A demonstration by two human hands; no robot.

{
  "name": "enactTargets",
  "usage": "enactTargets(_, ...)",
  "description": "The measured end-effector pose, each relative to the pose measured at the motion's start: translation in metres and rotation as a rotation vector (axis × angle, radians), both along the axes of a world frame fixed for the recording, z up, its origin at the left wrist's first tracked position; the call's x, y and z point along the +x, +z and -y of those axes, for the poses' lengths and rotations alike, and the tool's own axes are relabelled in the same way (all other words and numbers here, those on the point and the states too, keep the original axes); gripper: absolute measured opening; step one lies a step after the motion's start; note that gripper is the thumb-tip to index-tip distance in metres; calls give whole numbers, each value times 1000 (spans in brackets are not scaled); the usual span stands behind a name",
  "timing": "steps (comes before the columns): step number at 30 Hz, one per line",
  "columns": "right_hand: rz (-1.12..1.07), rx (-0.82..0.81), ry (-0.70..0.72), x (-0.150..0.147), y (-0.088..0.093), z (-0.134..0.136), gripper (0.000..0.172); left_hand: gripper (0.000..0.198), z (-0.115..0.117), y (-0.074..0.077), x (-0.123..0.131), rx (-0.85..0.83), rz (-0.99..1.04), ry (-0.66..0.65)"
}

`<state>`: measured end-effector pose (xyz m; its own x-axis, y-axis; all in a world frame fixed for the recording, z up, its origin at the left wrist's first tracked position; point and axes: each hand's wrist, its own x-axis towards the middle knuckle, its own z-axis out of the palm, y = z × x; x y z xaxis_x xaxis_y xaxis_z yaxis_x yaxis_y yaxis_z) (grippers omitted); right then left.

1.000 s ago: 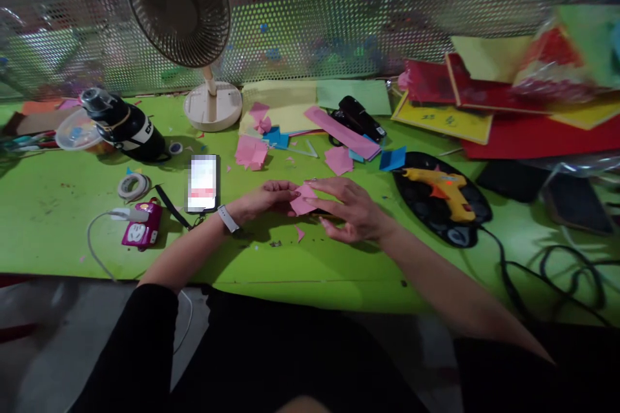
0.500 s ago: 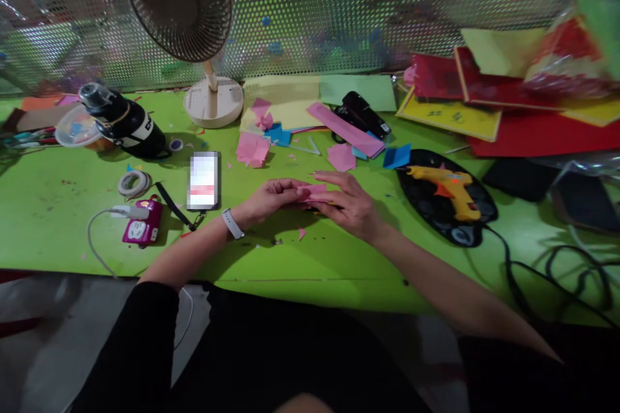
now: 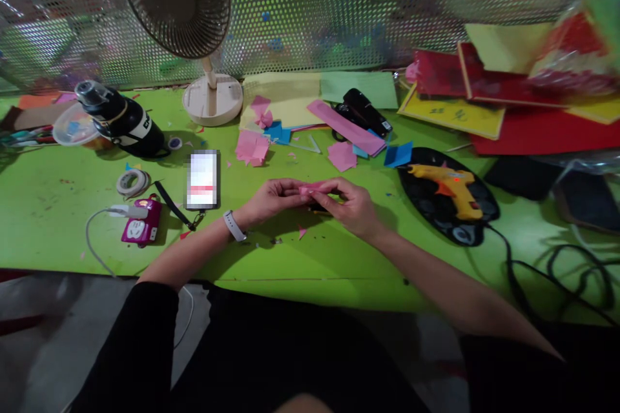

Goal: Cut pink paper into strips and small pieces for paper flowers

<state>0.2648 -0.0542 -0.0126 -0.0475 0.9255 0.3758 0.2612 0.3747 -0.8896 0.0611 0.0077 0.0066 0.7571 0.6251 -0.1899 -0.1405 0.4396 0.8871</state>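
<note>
Between my two hands, above the green table, is a small piece of pink paper [image 3: 310,189]. My left hand [image 3: 275,199], with a pale band at its wrist, pinches the paper's left side. From the right, my right hand [image 3: 351,206] has its thumb and forefinger closed on the same piece. The fingers cover much of the paper, so its exact folds are hidden. Below the hands a small dark and yellow item [image 3: 318,209] shows in part; I cannot make out its kind. Nearby on the table lies a pink paper scrap [image 3: 302,232].
A yellow glue gun [image 3: 455,190] rests on a black tray [image 3: 421,206] at right. Pink paper squares [image 3: 341,156] and a black stapler-like object [image 3: 367,113] lie behind the hands. A phone [image 3: 202,177], tape roll [image 3: 132,182], bottle [image 3: 126,122] and fan [image 3: 213,100] stand leftward.
My right fingers have drawn closer together, thumb and forefinger now pinching the pink paper. The paper looks narrower and turned more upright between the hands.
</note>
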Motion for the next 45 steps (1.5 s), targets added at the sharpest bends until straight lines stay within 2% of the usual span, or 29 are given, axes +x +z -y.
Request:
enactTargets(7,53,-9,-42,-1,1,0,23,48,0,-4,1,12,-54,9)
enactTargets(15,54,-38,-14,2,-4,-1,20,42,0,-6,1,30,-96,7)
enactTargets(25,67,-56,-5,1,-5,0,18,40,1,-8,1,-16,-50,6)
enactTargets(31,-23,-87,-183,7,-3,-5,37,40,1,-7,1,-95,-4,23)
enactTargets(36,78,-167,12,9,5,-6,42,33,1,-9,1,-146,-4,1)
enactTargets(40,147,-142,29,7,5,-3,46,28,2,-9,1,-193,19,-9)
enactTargets(45,118,-158,8,6,0,-1,46,28,3,-7,0,-189,18,-14)
